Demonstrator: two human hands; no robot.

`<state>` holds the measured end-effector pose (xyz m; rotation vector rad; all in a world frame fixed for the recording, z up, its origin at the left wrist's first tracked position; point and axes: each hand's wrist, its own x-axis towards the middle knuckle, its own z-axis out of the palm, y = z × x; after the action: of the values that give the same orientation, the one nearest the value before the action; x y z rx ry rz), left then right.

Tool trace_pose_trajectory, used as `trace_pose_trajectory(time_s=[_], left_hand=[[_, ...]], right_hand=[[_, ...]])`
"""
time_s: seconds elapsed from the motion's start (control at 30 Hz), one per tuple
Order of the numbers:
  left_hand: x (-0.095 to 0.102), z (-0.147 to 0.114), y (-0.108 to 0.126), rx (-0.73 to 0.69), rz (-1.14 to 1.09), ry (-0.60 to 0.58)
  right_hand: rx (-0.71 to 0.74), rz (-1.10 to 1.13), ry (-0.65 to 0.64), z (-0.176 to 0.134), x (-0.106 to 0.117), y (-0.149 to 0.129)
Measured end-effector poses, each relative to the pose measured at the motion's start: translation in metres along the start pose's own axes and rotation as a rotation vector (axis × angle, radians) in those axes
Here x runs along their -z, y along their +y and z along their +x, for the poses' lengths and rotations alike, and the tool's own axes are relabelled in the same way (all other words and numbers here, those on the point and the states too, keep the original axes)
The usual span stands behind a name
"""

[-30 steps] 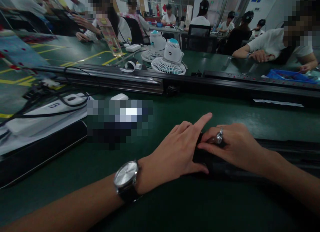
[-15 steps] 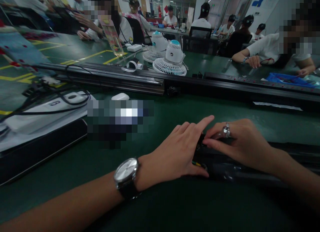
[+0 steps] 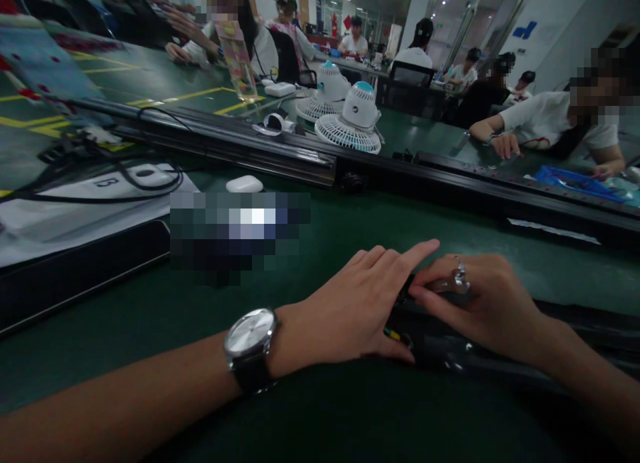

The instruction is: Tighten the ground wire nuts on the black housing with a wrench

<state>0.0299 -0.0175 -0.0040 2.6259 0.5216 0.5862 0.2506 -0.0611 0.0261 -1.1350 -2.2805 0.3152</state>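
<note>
My left hand [image 3: 350, 310], with a watch on its wrist, grips the end of a long black bar [image 3: 445, 350] that looks wrapped in glossy film. Its thumb lies along the near side and its index finger stretches out over the far side; the other fingertips are hidden. A yellow-green wire [image 3: 393, 333] shows between thumb and palm. My right hand [image 3: 490, 303] is closed, thumb and index finger pinched at the bar's end. In it sits a small silver wrench [image 3: 457, 280], its forked end showing above the fingers. The exact contact point is hidden.
Long black rails [image 3: 300, 156] cross the green table [image 3: 310, 270] beyond my hands. Two white fans [image 3: 353, 120] and a bottle [image 3: 240, 66] stand behind them. A white earbud case [image 3: 244, 184] lies left, near a power strip [image 3: 100, 196]. A co-worker [image 3: 545, 116] sits at right.
The view has tilted and shifted slightly, so my hands sit a little lower in it. The wrench in my right hand has turned a little; both hands keep their hold.
</note>
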Motion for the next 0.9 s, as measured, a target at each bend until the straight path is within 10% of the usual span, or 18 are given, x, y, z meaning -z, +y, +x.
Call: trace_pose_trajectory(time_s=[0.9], left_hand=[[-0.0019, 0.0063, 0.0075, 0.064, 0.12, -0.041]], right_hand=[[0.076, -0.021, -0.116, -0.0005, 0.0039, 0.0015]])
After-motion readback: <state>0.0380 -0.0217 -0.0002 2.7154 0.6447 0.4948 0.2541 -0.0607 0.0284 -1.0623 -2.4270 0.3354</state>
